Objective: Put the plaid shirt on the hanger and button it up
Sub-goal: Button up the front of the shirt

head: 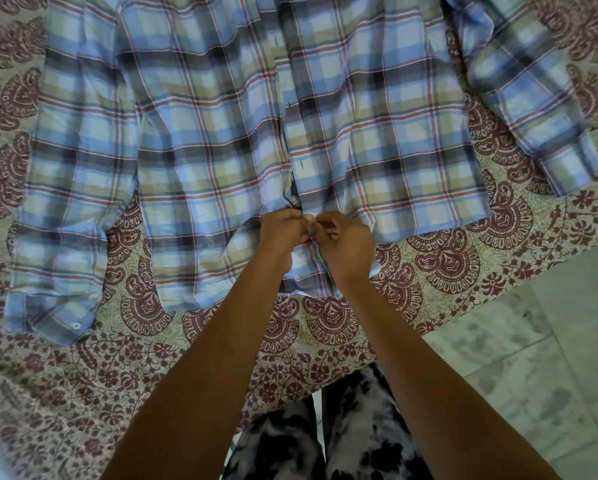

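Note:
The plaid shirt (207,140), blue, beige and red checked, lies flat on a patterned bedspread with its front up and its hem toward me. My left hand (283,230) and my right hand (346,237) meet at the bottom of the front placket, both pinching the fabric edges close together near the hem. The placket above them lies closed along the middle. One sleeve stretches down the left side, its cuff with a white button (76,325). The other sleeve (533,98) angles off to the right. No hanger shows; the collar is out of view.
The bedspread (117,375) has a maroon paisley print and its edge runs diagonally at the lower right. Beyond it is a pale tiled floor (550,341). My legs in black-and-white trousers (325,438) stand against the bed edge.

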